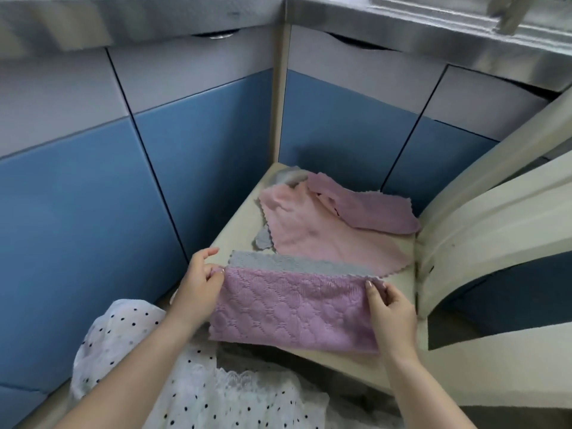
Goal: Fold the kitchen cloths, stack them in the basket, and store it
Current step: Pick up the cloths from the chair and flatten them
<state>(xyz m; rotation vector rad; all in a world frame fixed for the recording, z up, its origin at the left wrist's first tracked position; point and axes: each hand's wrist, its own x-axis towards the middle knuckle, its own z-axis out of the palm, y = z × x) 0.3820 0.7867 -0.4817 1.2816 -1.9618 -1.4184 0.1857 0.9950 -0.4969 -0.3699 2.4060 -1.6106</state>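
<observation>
A mauve quilted cloth (291, 308) with a grey underside (294, 264) lies folded over on the near part of a cream chair seat (235, 226). My left hand (198, 284) pinches its upper left corner. My right hand (391, 311) pinches its upper right corner. Behind it lie a loose pale pink cloth (312, 230), a crumpled mauve cloth (368, 204) and a grey cloth (264, 238) partly hidden under the pink one. No basket is in view.
Blue and white cabinet doors (192, 144) stand close behind and left of the chair. The cream chair back (483, 230) rises on the right. A steel counter edge (433, 29) runs along the top. White dotted fabric (148, 351) covers my lap.
</observation>
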